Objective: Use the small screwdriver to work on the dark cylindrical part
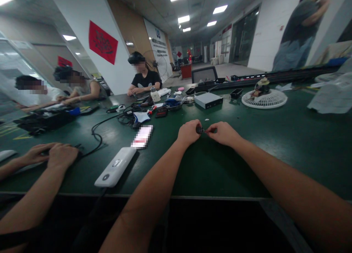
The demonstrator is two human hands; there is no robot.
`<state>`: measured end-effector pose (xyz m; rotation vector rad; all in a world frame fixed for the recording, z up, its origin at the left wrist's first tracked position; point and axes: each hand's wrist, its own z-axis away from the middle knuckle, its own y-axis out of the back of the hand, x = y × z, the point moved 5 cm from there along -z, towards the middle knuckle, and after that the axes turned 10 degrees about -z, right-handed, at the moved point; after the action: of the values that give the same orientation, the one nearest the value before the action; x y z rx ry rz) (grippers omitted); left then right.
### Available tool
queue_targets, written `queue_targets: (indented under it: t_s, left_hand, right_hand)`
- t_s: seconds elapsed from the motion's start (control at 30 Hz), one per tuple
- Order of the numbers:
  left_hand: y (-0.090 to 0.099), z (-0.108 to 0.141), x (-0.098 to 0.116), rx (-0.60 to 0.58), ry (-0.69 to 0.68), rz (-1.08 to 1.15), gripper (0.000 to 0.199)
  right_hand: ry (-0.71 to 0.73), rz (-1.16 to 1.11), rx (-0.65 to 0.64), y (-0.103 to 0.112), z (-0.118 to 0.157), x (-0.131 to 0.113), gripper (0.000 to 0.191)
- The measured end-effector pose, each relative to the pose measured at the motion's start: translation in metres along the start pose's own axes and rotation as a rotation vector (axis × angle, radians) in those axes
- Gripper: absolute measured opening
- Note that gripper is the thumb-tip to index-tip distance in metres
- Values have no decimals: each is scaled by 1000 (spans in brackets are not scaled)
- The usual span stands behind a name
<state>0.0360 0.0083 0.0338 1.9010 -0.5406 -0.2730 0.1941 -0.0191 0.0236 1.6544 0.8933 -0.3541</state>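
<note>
Near the middle of the green table (220, 179), my left hand (189, 132) is closed round a small dark round part (199, 129). My right hand (222, 132) meets it from the right, its thumb and finger pinched at the part's edge on something thin and too small to name. Both hands are just above the tabletop. A small white scrap (206, 119) lies beyond them. To the left are a lit phone (142, 136) and a long white device (117, 167) with a round dark button.
Another person's hands (62, 156) work at the left beside a black cable (100, 135). Behind lie a grey box (208, 100), a white fan grille (264, 99), tools and a plastic bag (331, 95). Several people are around the table.
</note>
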Motion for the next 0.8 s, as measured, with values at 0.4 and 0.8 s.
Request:
queue_targets:
  t_s: [0.4, 0.8]
  left_hand:
    - [2, 1, 3, -21, -19, -3, 17]
    - [-1, 0, 3, -56, -54, -33, 22]
  right_hand:
    - [-41, -2, 30, 3, 2, -2, 16]
    - [-16, -9, 51, 1, 1, -3, 13]
